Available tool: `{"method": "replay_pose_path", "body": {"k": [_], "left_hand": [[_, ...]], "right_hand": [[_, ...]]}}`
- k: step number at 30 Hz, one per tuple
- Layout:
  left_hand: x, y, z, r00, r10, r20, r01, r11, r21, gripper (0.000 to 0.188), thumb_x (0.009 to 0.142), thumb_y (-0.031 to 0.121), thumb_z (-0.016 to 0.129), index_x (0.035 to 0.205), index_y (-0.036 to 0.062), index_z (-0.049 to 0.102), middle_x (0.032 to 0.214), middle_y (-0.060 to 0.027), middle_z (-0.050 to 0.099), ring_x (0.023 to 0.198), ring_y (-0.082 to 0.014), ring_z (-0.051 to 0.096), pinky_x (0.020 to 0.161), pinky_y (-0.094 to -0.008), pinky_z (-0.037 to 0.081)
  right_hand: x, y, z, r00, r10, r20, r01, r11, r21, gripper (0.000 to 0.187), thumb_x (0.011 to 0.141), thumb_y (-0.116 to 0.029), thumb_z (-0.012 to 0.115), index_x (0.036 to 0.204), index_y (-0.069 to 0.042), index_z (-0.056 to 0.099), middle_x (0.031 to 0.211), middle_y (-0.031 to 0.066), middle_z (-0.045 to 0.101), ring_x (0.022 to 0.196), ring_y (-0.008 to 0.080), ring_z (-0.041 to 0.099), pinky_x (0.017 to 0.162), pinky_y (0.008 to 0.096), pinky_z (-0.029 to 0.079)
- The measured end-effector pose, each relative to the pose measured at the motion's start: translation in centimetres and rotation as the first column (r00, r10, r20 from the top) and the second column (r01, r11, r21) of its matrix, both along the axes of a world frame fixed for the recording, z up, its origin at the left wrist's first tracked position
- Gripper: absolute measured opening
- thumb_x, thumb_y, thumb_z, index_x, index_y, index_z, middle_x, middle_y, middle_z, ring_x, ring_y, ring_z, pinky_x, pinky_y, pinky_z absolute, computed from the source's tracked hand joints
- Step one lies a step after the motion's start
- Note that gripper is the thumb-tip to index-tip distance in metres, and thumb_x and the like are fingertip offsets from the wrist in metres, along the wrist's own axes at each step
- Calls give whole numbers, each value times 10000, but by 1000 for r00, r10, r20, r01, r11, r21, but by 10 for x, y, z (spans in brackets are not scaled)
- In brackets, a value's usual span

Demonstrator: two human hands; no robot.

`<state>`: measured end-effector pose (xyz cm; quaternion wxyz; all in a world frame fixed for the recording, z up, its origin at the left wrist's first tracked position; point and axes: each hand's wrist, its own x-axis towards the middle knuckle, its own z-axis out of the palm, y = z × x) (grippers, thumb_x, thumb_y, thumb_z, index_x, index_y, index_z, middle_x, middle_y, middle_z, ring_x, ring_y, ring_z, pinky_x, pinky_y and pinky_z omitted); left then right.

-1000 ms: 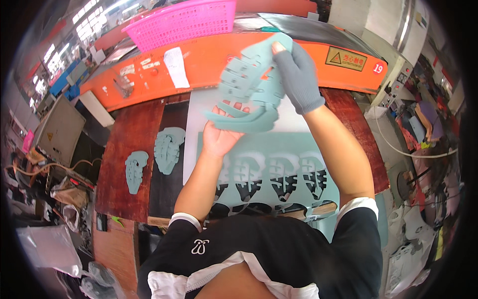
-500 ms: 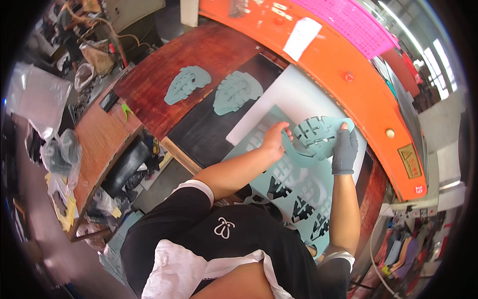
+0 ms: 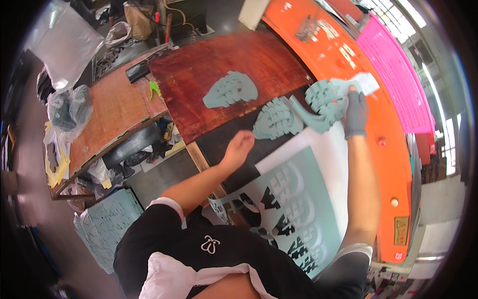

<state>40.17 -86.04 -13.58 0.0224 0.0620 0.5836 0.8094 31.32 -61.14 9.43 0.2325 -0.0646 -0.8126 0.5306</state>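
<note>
My right hand (image 3: pixel 356 112), in a grey glove with bare fingertips, grips a stack of teal cut-out sheet pieces (image 3: pixel 326 102) with slotted patterns. These hang over the far end of the white board, beside the orange machine. My bare left hand (image 3: pixel 240 148) is over the black board, its fingers curled together with nothing visible in them. Its fingertips are close to the left edge of another pile of teal cut-outs (image 3: pixel 278 119); whether they touch it I cannot tell. A teal sheet (image 3: pixel 318 199) with rows of cut-out openings lies in front of me.
A third teal cut-out pile (image 3: pixel 231 89) rests on the reddish-brown board (image 3: pixel 199 65). The orange machine beam (image 3: pixel 383 164) runs along the right, with a pink basket (image 3: pixel 398 70) on it. At left stands a wooden table (image 3: pixel 107 109) with a green clip (image 3: pixel 155 89). Perforated teal sheets (image 3: pixel 109 224) are stacked lower left.
My right hand has carried the teal cut-outs away from the perforated sheet, toward the piles farther off. My left hand has come off the sheet and moved left. The view has shifted.
</note>
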Motion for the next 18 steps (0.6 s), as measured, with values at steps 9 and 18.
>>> {"method": "replay_pose_path", "body": {"k": [9, 18], "left_hand": [[65, -9, -18, 946, -300, -127, 204, 849, -487, 355, 808, 217, 638, 1116, 67, 548, 1043, -120, 561, 855, -289, 572, 821, -388, 432], [65, 5, -20, 901, -283, -329, 64, 836, -544, 404, 742, 198, 618, 1114, 63, 536, 991, -140, 556, 913, -309, 562, 758, -429, 436]], "right_hand": [[-87, -193, -160, 971, 217, -101, -82, 699, 710, 323, 875, -340, 530, 990, -45, 595, 964, 181, 601, 870, 360, 580, 747, 454, 459], [-79, -239, -248, 919, 395, -11, -253, 610, 751, 343, 844, -327, 607, 1047, -51, 630, 1069, 142, 587, 1003, 331, 539, 861, 421, 443]]}}
